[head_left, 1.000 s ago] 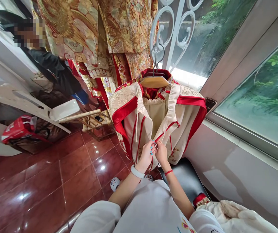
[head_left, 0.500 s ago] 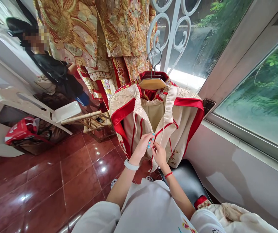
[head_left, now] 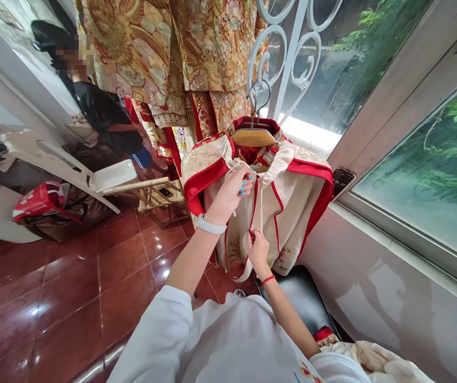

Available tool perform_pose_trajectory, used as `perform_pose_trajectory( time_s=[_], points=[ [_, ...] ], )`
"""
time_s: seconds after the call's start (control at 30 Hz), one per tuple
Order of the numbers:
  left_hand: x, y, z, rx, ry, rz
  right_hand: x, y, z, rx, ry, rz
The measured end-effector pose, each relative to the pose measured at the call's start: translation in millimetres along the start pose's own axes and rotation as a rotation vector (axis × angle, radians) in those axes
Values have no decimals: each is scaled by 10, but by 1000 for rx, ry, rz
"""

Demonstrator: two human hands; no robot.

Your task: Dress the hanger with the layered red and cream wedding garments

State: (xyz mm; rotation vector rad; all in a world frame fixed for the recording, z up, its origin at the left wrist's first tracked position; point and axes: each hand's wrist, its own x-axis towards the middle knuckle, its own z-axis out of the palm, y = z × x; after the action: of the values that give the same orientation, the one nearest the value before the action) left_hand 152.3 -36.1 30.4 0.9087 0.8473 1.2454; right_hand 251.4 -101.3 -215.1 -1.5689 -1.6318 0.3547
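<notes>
A cream garment (head_left: 270, 213) with red trim and a gathered, drawstring band at the top hangs on a wooden hanger (head_left: 254, 138) before me. Up near that band my left hand (head_left: 234, 189) is closed in a pinch on the garment's zipper; its fingers hide the small pull. Lower down, my right hand (head_left: 258, 249) pinches the bottom part of the same front opening. Between my hands the two front edges lie together in a line. A thin white cord (head_left: 261, 213) dangles just above my right hand.
Gold embroidered garments (head_left: 133, 48) hang behind. A phone (head_left: 342, 182) leans on the window ledge at right. Below are a black seat (head_left: 296, 298) and cream cloth (head_left: 372, 356). At left are a person in black (head_left: 101, 114), a white chair (head_left: 112, 175), a bamboo rack (head_left: 160, 194) and a red bag (head_left: 39, 202).
From beside my right hand, my left hand has slid up the front to the gathered band. The front edges have come together beneath it. My right hand stays low on the garment.
</notes>
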Motion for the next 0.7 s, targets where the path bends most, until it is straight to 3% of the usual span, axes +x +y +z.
perform_pose_trajectory(
  time_s=[0.1, 0.23, 0.33, 0.4, 0.43, 0.57, 0.7],
  points=[
    [-57, -86, -35, 86, 22, 61, 15, -14, -116, 48, -55, 7],
    [-398, -377, -240, 374, 40, 218, -90, 47, -416, 269, -279, -98],
    [-557, -573, -416, 481, 332, 507, -123, 81, -662, 448, -251, -57],
    [-494, -684, -489, 530, 504, 626, -69, 43, -787, 546, -194, -45],
    [-422, -739, -506, 542, 499, 616, -19, 2, -833, 604, -182, -47],
    [-140, -949, -483, 461, 207, 426, 276, -266, -943, 846, -172, -35],
    [-217, -1102, -400, 465, 133, 349, 606, -567, -1080, 804, -228, -56]
  ],
)
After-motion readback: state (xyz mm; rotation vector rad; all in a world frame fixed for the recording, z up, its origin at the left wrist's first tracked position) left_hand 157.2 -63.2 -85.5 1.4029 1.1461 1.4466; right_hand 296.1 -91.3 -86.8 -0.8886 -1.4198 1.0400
